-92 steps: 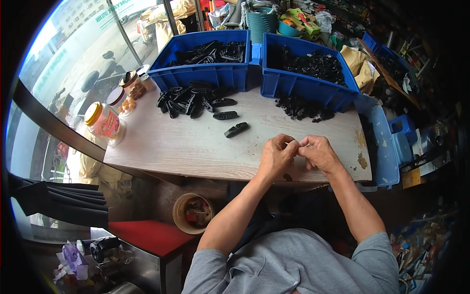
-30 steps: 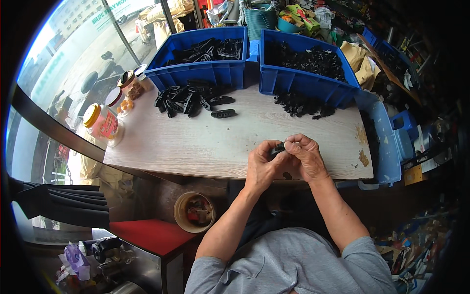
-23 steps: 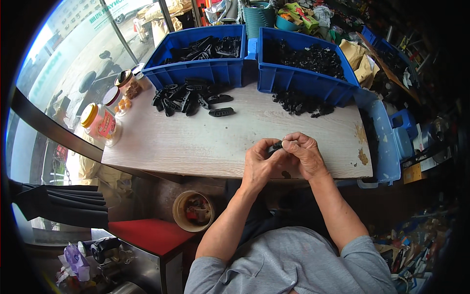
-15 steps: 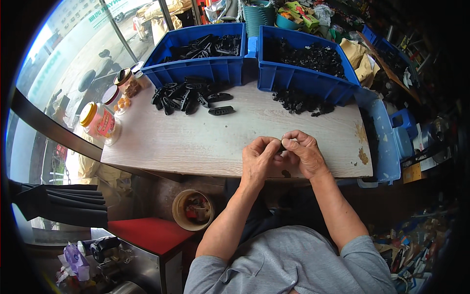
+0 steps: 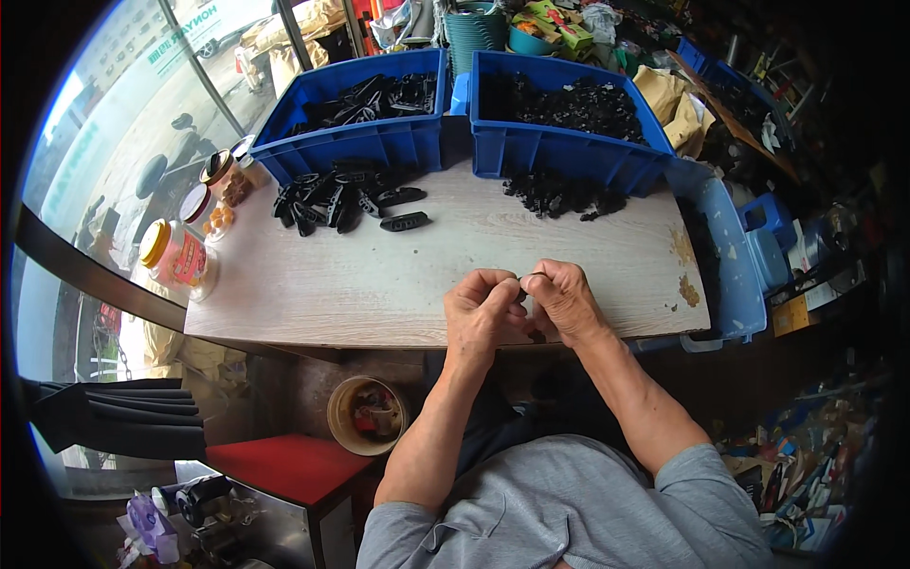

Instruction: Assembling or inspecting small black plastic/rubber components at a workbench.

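Near the front edge of the table, my left hand (image 5: pixel 480 308) and my right hand (image 5: pixel 569 305) meet at the fingertips. Both are closed in a pinch on one small black piece (image 5: pixel 524 279), mostly covered by the fingers, so its shape is hard to make out. Beyond my left hand lies a heap of long black plastic parts (image 5: pixel 341 197), with one single part (image 5: pixel 405 222) lying apart at its near side. Further off to the right is a pile of small black pieces (image 5: pixel 559 195).
Two blue bins stand at the back, the left bin (image 5: pixel 355 142) holding long black parts, the right bin (image 5: pixel 569 159) small ones. Lidded jars (image 5: pixel 180 258) line the left edge. A light-blue tub (image 5: pixel 735 284) adjoins the right edge; a bucket (image 5: pixel 336 417) sits on the floor.
The view has shifted, so the table and bins appear further left. My right hand has turned slightly, its fingers curled tighter around the small piece; both hands stay together.
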A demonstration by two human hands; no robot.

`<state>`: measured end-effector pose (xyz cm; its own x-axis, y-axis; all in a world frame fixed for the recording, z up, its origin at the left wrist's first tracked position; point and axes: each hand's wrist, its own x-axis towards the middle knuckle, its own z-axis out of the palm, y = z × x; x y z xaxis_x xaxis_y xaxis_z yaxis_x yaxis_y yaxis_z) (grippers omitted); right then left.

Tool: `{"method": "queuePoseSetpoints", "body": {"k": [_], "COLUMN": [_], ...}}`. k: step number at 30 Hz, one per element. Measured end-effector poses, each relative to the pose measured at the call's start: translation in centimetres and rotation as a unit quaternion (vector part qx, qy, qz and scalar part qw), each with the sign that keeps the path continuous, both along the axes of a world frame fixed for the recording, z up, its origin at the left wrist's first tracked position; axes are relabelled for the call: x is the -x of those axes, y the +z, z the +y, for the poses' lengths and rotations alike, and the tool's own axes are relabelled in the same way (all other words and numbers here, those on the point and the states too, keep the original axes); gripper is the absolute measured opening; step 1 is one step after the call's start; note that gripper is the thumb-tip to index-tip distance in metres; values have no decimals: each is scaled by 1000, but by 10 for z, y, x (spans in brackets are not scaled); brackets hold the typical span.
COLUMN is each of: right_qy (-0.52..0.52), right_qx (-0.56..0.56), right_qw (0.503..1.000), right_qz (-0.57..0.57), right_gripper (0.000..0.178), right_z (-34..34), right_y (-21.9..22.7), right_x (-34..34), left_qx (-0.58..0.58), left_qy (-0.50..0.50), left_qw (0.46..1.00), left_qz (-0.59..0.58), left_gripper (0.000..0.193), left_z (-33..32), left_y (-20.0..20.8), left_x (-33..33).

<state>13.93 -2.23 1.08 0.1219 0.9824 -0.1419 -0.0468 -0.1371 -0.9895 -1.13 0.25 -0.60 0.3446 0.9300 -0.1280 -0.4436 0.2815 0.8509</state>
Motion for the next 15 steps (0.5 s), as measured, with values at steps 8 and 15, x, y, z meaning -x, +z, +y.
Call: {"method": "queuePoseSetpoints", "body": {"k": [8,15], "right_qy": [-154,-458], "right_qx": [8,7], "right_qw": [981,885], "right_qz": [120,86], "right_gripper": [22,38], "right_z": [-7,-7], "right_y": [0,15], "right_x": [-43,-148], "left_qx": [-479,-482], "left_qy": [245,164], "left_qw": [673,534], "left_qz": [507,675], "left_gripper": [34,25], "left_z": [58,119], "left_y": [5,-23], "left_x": [27,64]}}
